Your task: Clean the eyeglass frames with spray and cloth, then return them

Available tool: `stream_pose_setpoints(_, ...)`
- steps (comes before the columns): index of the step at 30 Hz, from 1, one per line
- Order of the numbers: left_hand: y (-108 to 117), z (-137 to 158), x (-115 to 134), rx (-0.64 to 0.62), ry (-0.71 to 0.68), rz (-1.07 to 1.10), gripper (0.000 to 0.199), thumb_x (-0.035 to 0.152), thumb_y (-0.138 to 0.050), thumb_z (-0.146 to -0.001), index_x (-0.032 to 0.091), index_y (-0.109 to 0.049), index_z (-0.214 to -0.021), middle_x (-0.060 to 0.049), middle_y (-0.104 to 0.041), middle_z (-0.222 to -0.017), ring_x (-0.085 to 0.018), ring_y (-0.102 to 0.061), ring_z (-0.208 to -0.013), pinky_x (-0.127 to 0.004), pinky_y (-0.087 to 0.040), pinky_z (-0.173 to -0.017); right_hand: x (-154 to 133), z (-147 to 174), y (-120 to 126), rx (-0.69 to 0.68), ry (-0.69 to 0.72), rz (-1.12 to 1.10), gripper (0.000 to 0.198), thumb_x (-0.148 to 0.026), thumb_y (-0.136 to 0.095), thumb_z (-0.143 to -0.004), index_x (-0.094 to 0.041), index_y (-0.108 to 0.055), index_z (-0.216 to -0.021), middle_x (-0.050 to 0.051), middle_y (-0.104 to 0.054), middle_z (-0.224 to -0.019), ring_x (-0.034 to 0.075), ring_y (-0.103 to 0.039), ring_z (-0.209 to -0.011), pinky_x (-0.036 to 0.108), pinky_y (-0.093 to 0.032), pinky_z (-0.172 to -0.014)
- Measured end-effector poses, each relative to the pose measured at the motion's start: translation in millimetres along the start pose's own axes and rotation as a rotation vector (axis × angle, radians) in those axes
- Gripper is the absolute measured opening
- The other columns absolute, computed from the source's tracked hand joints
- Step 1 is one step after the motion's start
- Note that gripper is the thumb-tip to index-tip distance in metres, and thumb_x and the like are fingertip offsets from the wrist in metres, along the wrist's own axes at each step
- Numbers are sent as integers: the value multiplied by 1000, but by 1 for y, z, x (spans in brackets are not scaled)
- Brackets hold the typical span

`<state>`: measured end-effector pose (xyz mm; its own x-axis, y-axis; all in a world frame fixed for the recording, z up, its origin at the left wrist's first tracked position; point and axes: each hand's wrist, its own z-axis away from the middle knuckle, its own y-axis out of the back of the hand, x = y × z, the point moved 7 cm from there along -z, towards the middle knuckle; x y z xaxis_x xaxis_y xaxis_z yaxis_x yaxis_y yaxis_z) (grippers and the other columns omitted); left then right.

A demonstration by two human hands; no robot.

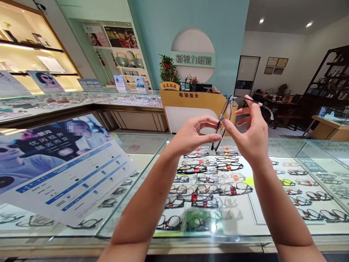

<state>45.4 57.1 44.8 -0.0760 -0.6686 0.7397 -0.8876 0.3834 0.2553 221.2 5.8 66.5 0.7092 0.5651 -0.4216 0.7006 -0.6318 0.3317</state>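
A pair of dark-rimmed eyeglasses [224, 113] is held up edge-on above the glass display case. My left hand [196, 133] pinches its lower rim between thumb and fingers. On the other side, my right hand [249, 127] has its thumb against the frame near the bridge, while its index finger touches the unfolded temple arm [252, 99]. The second temple arm I cannot make out clearly. Under my hands, several rows of eyeglasses [195, 196] lie inside the case, many with red or orange tags on the lenses.
The glass display case [163, 240] spans the foreground. A printed placard [71, 174] stands at the left. Farther back is a yellow and white service counter [191, 118] with a potted plant [168, 69]. More showcases [125, 103] line the left, and another showcase [331, 125] stands at the right.
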Motion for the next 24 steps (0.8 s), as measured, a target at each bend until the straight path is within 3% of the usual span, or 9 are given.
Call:
stream_pose_setpoints(9, 0, 0, -2, -6, 21, 47, 44, 42, -98, -73, 18, -76, -102, -8, -75, -105, -24, -72, -108, -36, -59, -90, 7, 0, 1, 15, 73, 41, 67, -63, -72, -93, -30, -51, -146, 15, -61, -145, 35, -67, -119, 57, -58, -96)
stream_pose_setpoints(15, -3, 0, -3, 32, 33, 43, 44, 43, -98, -73, 18, -77, -103, -10, -76, -109, -26, -73, -110, -36, -61, -89, 9, -1, 1, 26, 90, 47, 62, -43, -67, -93, -32, -46, -150, 17, -56, -154, 39, -62, -132, 63, -56, -104)
stream_pose_setpoints(21, 11, -1, -5, 186, 11, 134, 47, 45, -99, -71, 19, -74, -102, -8, -74, -108, -21, -72, -101, -34, -67, -81, 14, -6, 5, 43, 136, 69, 68, -28, -60, -90, -31, -40, -155, 16, -52, -158, 40, -48, -151, 68, -47, -118)
stream_pose_setpoints(24, 20, 0, -5, 264, -1, 171, 51, 50, -100, -69, 20, -73, -100, -7, -74, -106, -19, -71, -96, -31, -68, -74, 16, -7, 4, 46, 147, 84, 67, -25, -59, -89, -30, -42, -153, 16, -52, -157, 39, -47, -152, 68, -42, -123)
